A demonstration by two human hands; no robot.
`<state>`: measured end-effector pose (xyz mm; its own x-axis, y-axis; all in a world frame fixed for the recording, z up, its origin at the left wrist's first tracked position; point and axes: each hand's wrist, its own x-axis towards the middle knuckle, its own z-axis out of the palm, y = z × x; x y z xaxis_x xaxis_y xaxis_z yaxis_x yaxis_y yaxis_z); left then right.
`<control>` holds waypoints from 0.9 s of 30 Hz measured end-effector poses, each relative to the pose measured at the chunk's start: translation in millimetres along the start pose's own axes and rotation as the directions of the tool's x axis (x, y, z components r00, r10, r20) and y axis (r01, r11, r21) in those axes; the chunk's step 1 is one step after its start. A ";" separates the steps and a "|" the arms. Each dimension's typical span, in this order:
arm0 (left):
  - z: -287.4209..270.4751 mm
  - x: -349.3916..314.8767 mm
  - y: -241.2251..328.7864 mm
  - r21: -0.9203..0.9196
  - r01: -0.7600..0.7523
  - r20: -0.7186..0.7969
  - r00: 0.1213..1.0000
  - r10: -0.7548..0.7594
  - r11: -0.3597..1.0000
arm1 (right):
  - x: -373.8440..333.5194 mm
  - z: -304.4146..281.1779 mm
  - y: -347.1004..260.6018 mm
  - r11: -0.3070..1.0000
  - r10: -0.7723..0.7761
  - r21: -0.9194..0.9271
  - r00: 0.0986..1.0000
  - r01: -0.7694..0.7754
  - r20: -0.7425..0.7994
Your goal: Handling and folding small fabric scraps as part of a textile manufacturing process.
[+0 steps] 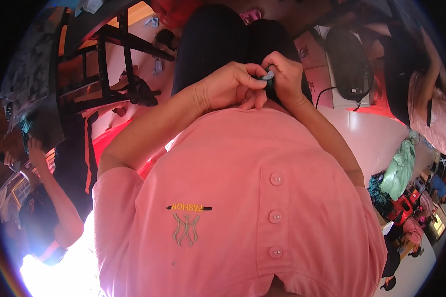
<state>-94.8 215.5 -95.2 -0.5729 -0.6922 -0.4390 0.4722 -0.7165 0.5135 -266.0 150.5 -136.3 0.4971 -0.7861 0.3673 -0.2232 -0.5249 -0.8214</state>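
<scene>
I saw both hands meet: right hand [282, 74] pinched the small grey piece [268, 75], left hand [230, 88] touching its left side.

We look from the head straight down our own chest, very near the pink shirt [243, 198], toward the hands [255, 84] beyond it; the fisheye bends the floor [371, 133] around the rim.

Just to the right of the right hand [282, 74], a pale cardboard box [309, 54], tilted, with a small dark printed mark on its side. Well below the same hand, on the pink shirt [307, 218], a stitched logo [187, 225]: yellow strip above, grey-green figure beneath.
</scene>
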 end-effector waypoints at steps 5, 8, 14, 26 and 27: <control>-2.0 -13.6 7.9 0.032 0.052 0.046 0.997 -0.054 0.998 | 8.8 2.6 -5.9 0.998 -0.037 0.058 0.998 0.034 0.054; -4.7 -26.7 15.6 0.107 0.135 -0.011 0.991 -0.134 0.985 | 17.8 8.1 -7.8 0.993 -0.114 0.033 0.990 0.111 0.085; -4.0 -22.1 21.1 0.454 0.096 -0.112 0.992 -0.050 0.886 | 23.1 24.9 -10.6 0.948 0.145 0.250 0.965 -0.199 0.218; 49.5 -19.4 32.2 0.082 -0.217 0.265 0.946 0.188 0.973 | 45.9 7.1 -29.5 0.727 0.109 0.612 0.932 -0.311 0.345; 43.2 -22.0 36.0 0.095 -0.285 0.281 0.927 0.249 0.954 | 45.8 5.2 -27.8 0.739 0.112 0.623 0.959 -0.256 0.262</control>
<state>-94.1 208.8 -35.2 -0.6016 -0.7956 -0.0715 0.5501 -0.4776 0.6850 -232.7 130.8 -98.9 0.6709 -0.7270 0.1459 0.2299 0.0168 -0.9731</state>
